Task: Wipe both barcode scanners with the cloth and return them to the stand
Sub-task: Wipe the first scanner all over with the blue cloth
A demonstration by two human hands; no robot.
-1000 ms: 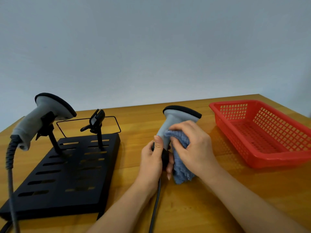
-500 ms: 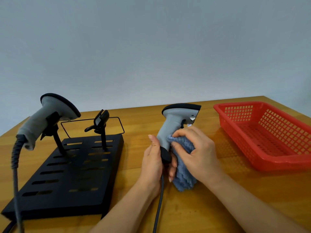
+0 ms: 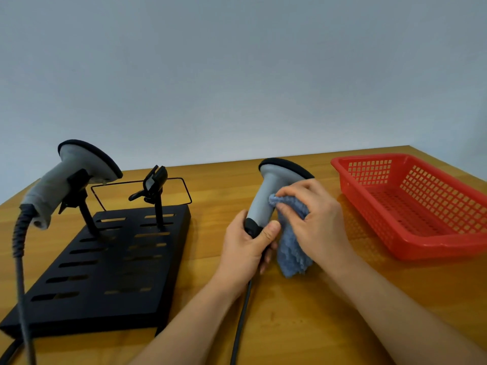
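Both hands are busy on one scanner: my left hand [image 3: 247, 246] is wrapped round the base of the handle of the held scanner [image 3: 266, 198], thumb across the front, keeping it upright just above the tabletop [image 3: 303, 312]. My right hand [image 3: 313, 214] bunches the blue cloth [image 3: 292, 248] against the grey neck, fingers curled over the cloth, with the loose end hanging down beside my left fingers.

To do this well, I think I should keep the left grip firm and low so the whole neck and head stay free, and turn the handle a little with each stroke instead of chasing round it with the cloth. The black rim of the head and the front window, which I cannot see from here, probably want a pass too. Its cable [image 3: 241, 320] trails toward me, so I should mind not to drag it.

The other scanner [image 3: 71, 180] sits in its cradle on the black stand [image 3: 110, 272]; the empty cradle [image 3: 154, 185] beside it waits for this one. A red basket [image 3: 411, 204] stands to my right.
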